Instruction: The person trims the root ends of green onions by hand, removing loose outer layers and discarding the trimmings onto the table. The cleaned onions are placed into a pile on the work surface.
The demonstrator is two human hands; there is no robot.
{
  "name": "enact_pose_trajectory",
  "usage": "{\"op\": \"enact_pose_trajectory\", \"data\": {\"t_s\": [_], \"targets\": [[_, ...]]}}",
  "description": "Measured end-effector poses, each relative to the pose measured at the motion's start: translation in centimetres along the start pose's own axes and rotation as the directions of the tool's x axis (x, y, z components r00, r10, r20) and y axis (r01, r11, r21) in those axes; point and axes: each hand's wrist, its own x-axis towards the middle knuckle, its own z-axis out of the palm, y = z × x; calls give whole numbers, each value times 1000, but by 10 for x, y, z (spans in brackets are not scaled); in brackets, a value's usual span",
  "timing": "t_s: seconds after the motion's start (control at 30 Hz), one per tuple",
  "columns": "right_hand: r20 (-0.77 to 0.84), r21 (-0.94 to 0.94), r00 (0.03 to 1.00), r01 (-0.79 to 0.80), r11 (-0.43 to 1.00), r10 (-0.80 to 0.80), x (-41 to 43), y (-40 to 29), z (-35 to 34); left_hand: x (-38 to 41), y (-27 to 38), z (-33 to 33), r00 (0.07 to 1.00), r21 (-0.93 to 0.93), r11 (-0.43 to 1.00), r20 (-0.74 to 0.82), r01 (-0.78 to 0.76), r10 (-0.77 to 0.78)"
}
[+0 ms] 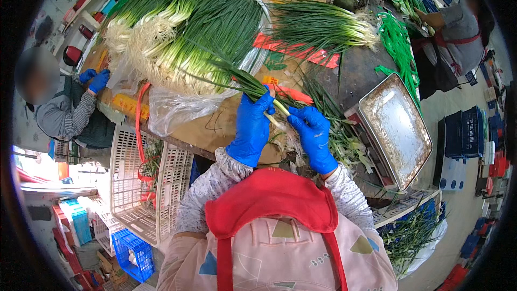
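In a blue glove, my left hand (254, 123) is closed around a few green onions (252, 83), their leaves pointing up and to the left. My right hand (311, 129), gloved too, pinches at the white root end of these stalks with thumb and fingers. Below the hands lie loose roots and peeled skins (291, 139) on the table. A large pile of green onions (202, 44) with roots rests ahead on the left, partly on clear plastic (185, 107). Another bunch of green onions (327, 26) lies ahead on the right, its roots facing right.
A scale with a worn metal pan (398, 133) stands at my right, near leaf scraps (351, 145). Green ties (398, 48) hang at the right edge. A white plastic crate (133, 194) sits lower left. One person (68, 105) works at left, another (456, 36) at upper right.
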Motion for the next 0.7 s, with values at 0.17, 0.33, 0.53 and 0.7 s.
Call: {"op": "enact_pose_trajectory", "data": {"t_s": [0.17,0.33,0.53,0.7], "targets": [[62,440,928,-356,824,368,-6,-2,-5,-3,-4,2,996,-84,996,90,30,-23],[-94,127,992,-78,989,90,-8,2,-9,-3,-7,4,987,-153,985,151,74,-51],[-38,-186,999,-9,983,2,-11,-10,-34,-5,-13,0,984,-140,985,159,98,-75],[57,199,860,-508,838,508,-21,-44,-111,20,10,-24,990,-307,951,119,-30,70]]}}
